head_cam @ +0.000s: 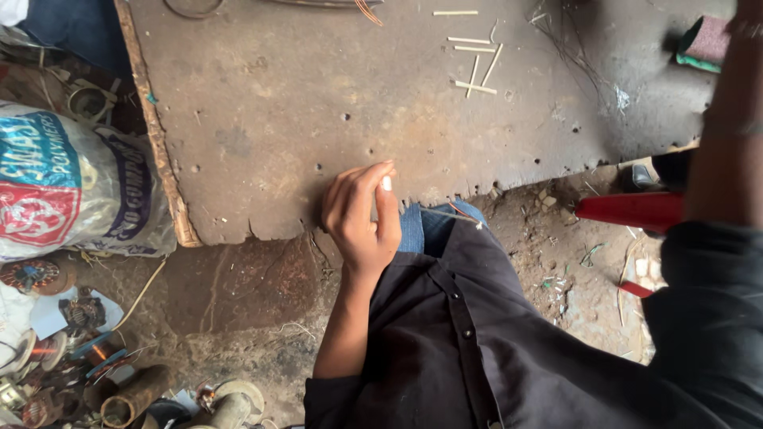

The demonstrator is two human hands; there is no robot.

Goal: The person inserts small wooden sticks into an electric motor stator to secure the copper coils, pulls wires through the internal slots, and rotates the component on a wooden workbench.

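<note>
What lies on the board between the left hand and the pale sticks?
In the head view, only bare, stained board with small holes lies between the left hand and the pale sticks.

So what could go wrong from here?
The left hand rests curled at the board's ragged near edge, so skin could catch on the broken bits. The thin sticks lie far across the board, so reaching for them could mean a stretch. The right arm is raised out of frame, so what its hand is doing can't be checked.
</note>
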